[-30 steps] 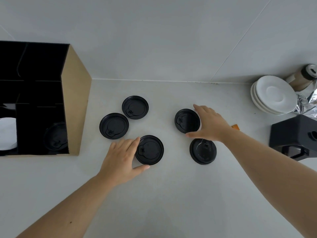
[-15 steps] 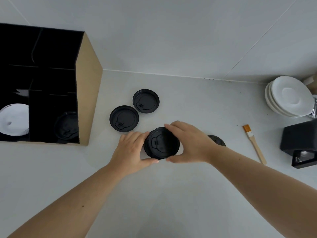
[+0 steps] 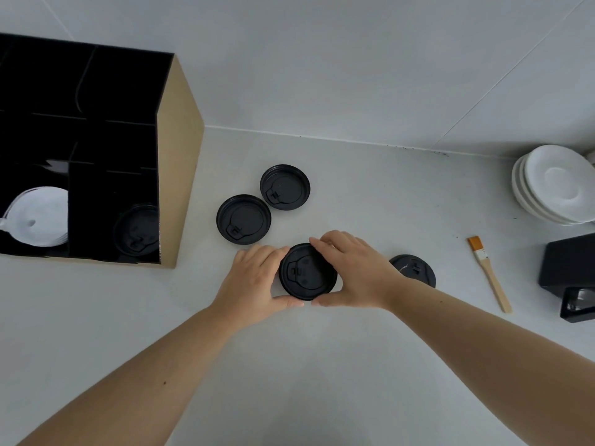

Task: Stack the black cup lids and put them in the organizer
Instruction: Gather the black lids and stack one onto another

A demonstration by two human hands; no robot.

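A small stack of black cup lids (image 3: 306,272) sits on the white counter between my hands. My left hand (image 3: 254,283) cups its left edge and my right hand (image 3: 354,272) grips its right and top edge. Two more black lids lie flat beyond it, one (image 3: 243,219) to the left and one (image 3: 285,187) farther back. Another black lid (image 3: 415,268) lies to the right, partly hidden by my right wrist. The organizer (image 3: 178,162), a brown box with black compartments, stands at the left and holds a black lid (image 3: 136,230) in its right compartment.
White lids (image 3: 38,217) fill a left compartment of the organizer. A stack of white saucers (image 3: 553,185) stands at the far right by the wall. A wooden-handled brush (image 3: 489,275) lies right of the lids, and a black box (image 3: 570,268) sits at the right edge.
My right hand carried a lid leftward and set it on the lid under my left hand. Both hands now clasp the stack. The view has shifted left and closer.
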